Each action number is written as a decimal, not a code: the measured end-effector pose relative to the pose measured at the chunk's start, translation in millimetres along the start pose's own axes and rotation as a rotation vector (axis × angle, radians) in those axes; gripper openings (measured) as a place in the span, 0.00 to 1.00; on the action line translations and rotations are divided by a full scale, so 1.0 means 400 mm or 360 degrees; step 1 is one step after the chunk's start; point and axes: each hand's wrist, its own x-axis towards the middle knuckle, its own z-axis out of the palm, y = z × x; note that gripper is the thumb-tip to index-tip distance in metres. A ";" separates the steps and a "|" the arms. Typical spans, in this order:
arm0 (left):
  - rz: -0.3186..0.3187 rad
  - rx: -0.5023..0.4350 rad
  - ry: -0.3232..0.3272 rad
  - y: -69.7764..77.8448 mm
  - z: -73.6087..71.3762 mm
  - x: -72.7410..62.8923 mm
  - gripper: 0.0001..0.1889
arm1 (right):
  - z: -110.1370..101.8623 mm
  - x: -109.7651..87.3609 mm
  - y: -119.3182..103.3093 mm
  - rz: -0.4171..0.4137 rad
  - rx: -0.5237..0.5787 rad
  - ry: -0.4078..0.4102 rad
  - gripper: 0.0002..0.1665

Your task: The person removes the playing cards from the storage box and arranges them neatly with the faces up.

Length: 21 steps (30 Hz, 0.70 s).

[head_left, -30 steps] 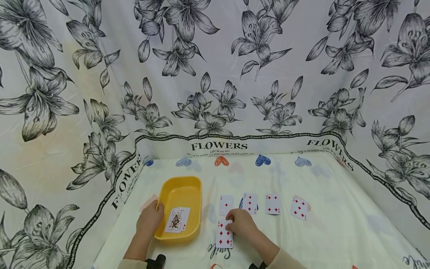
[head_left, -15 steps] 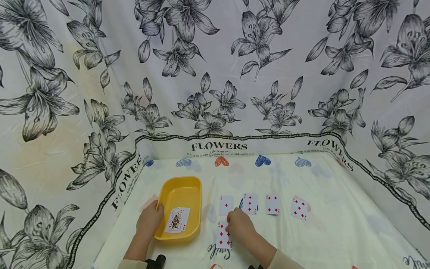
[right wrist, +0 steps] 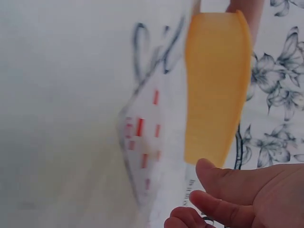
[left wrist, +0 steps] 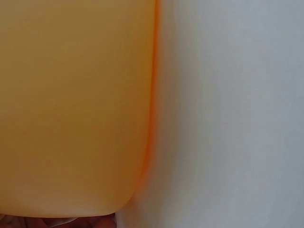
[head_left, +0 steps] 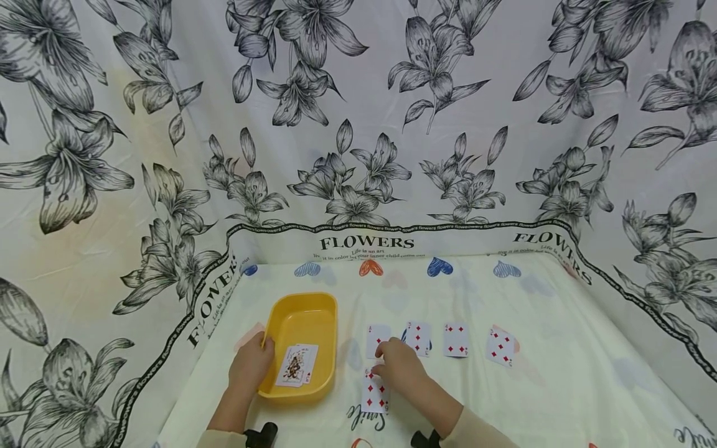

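At the left of the head view, my left hand (head_left: 250, 367) grips the near-left rim of a yellow tray (head_left: 305, 308). Inside lie overlapping playing cards (head_left: 297, 366), the top one bearing a dark figure. My right hand (head_left: 404, 367) hovers over the six of diamonds (head_left: 374, 398) and the lower edge of the ace of diamonds (head_left: 376, 333). In the right wrist view, thumb and fingers are loosely bent, apart from the six, with nothing between them. The tray's yellow wall (left wrist: 76, 109) fills much of the left wrist view; only a sliver of fingers shows there.
Right of the ace, the three (head_left: 417, 339), four (head_left: 455, 339) and five of diamonds (head_left: 500, 346) lie face up in a row. A pale cloth (head_left: 549, 398) with hearts covers the table. A flower-print curtain (head_left: 364, 93) encloses the back and sides.
My right hand has come off the six of diamonds and shifted slightly away from me, toward the ace. The six stays nearly in place. My left hand and the tray hold still.
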 end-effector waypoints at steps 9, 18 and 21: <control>0.0005 0.0011 0.0011 0.002 -0.003 -0.001 0.25 | -0.064 0.039 -0.066 -0.0094 0.0219 -0.0018 0.17; 0.0017 0.0000 0.0017 0.001 -0.001 0.001 0.24 | -0.114 0.094 -0.129 -0.0189 0.0306 0.0041 0.16; -0.0003 -0.0015 0.0003 0.002 -0.002 -0.001 0.25 | -0.114 0.113 -0.150 -0.0200 0.0339 0.0017 0.16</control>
